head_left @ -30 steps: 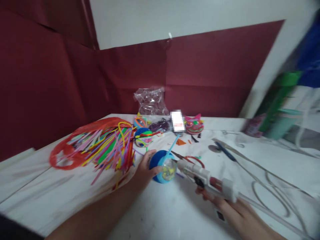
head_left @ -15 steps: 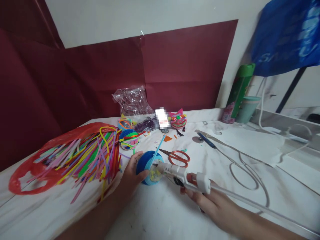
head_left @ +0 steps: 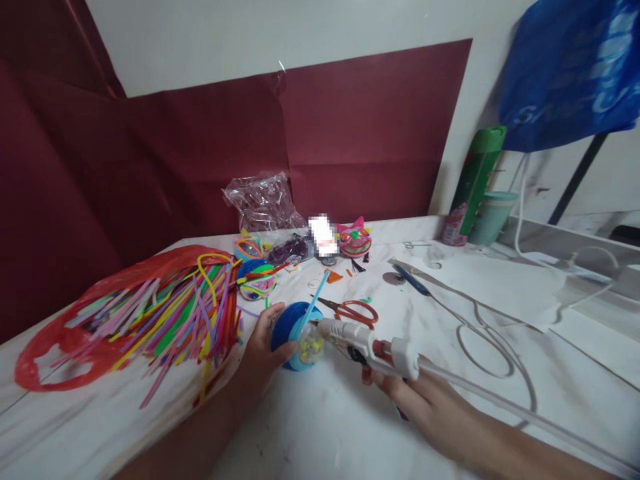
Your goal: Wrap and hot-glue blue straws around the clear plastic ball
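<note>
My left hand is closed around a ball, part wrapped in dark and light blue, part clear with yellow bits showing. A light blue pipe cleaner runs over the ball and its free end sticks up beyond it. In my right hand is a white hot glue gun with a glue stick coming out of its back. The gun's nozzle is at the upper edge of the clear part; whether it touches cannot be made out. Red-handled scissors lie just behind the gun.
Many coloured pipe cleaners lie on a red plastic bag at left. Decorated balls, a pink decorated ball and clear plastic wrap stand behind. A blue-handled tool, a cord and a green bottle are at right.
The glue gun's nozzle has shifted slightly up along the ball's clear part, leaving more of the yellow bits in sight. My left hand and the ball have barely moved.
</note>
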Tool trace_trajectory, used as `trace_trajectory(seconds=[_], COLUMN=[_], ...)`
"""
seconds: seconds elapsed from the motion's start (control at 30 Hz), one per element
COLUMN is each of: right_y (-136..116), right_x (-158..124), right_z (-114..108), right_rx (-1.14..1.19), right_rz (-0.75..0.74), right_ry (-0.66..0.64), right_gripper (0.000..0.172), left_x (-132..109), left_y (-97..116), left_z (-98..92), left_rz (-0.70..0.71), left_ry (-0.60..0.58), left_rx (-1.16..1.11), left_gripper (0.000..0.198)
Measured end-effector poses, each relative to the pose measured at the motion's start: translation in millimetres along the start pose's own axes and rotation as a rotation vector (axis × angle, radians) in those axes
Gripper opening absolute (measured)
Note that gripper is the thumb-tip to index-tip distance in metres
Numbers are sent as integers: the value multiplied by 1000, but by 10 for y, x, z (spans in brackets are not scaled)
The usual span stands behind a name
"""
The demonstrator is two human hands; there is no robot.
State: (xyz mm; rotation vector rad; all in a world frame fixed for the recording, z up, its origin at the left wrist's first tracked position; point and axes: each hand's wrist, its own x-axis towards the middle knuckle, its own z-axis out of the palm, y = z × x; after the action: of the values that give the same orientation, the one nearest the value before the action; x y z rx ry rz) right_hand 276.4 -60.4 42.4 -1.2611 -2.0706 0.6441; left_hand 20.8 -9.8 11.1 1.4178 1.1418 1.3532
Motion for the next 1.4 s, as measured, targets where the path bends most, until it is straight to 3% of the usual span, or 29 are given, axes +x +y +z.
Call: trace_trajectory(seconds=[0.2, 0.7, 1.17, 1.4], right_y=[15, 10, 52, 0], right_x=[-30, -6, -3, -10], right_z=[30, 4, 31, 24], right_rx=[36, -2, 83, 129], right_rz=[-61, -2, -79, -19], right_ry=[8, -9, -18, -22], right_gripper=[40, 42, 33, 31], left_x=[-3, -8, -16, -27], left_y=[-17, -24, -22, -7], left_z=[8, 1, 2, 5], left_rz=[3, 7, 7, 16], left_ry=[7, 6, 12, 6], left_rx=[-43, -9, 4, 23], left_gripper=[75, 75, 74, 74])
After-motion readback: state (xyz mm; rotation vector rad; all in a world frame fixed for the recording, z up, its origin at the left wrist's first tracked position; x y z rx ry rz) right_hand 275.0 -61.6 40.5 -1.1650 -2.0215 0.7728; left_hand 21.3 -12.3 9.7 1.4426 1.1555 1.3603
